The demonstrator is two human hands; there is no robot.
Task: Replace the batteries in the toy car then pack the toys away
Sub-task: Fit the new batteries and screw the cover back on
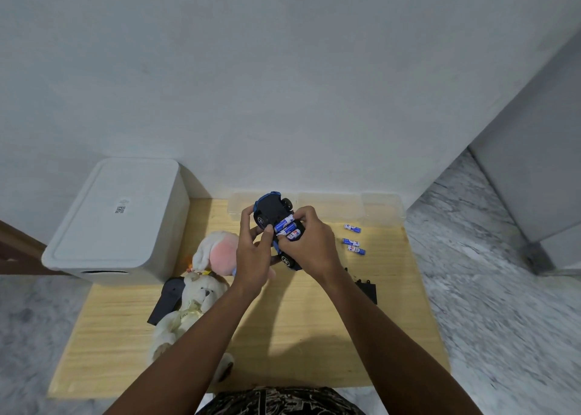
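Observation:
A blue and black toy car (273,208) is held upside down above the wooden table (314,336). Its open underside shows blue and white batteries (286,227) lying side by side. My left hand (254,251) grips the car's left side, thumb at the batteries' end. My right hand (306,245) holds the car's right side, fingers curled over the batteries. Three loose batteries (353,240) lie on the table to the right. A black flat cover piece (366,289) lies beside my right forearm.
A white lidded bin (119,219) stands at the table's left. A pink-eared plush (217,249) and a cream teddy bear (188,311) lie left of my left arm, over a black object (165,301). Clear plastic containers (345,207) line the wall.

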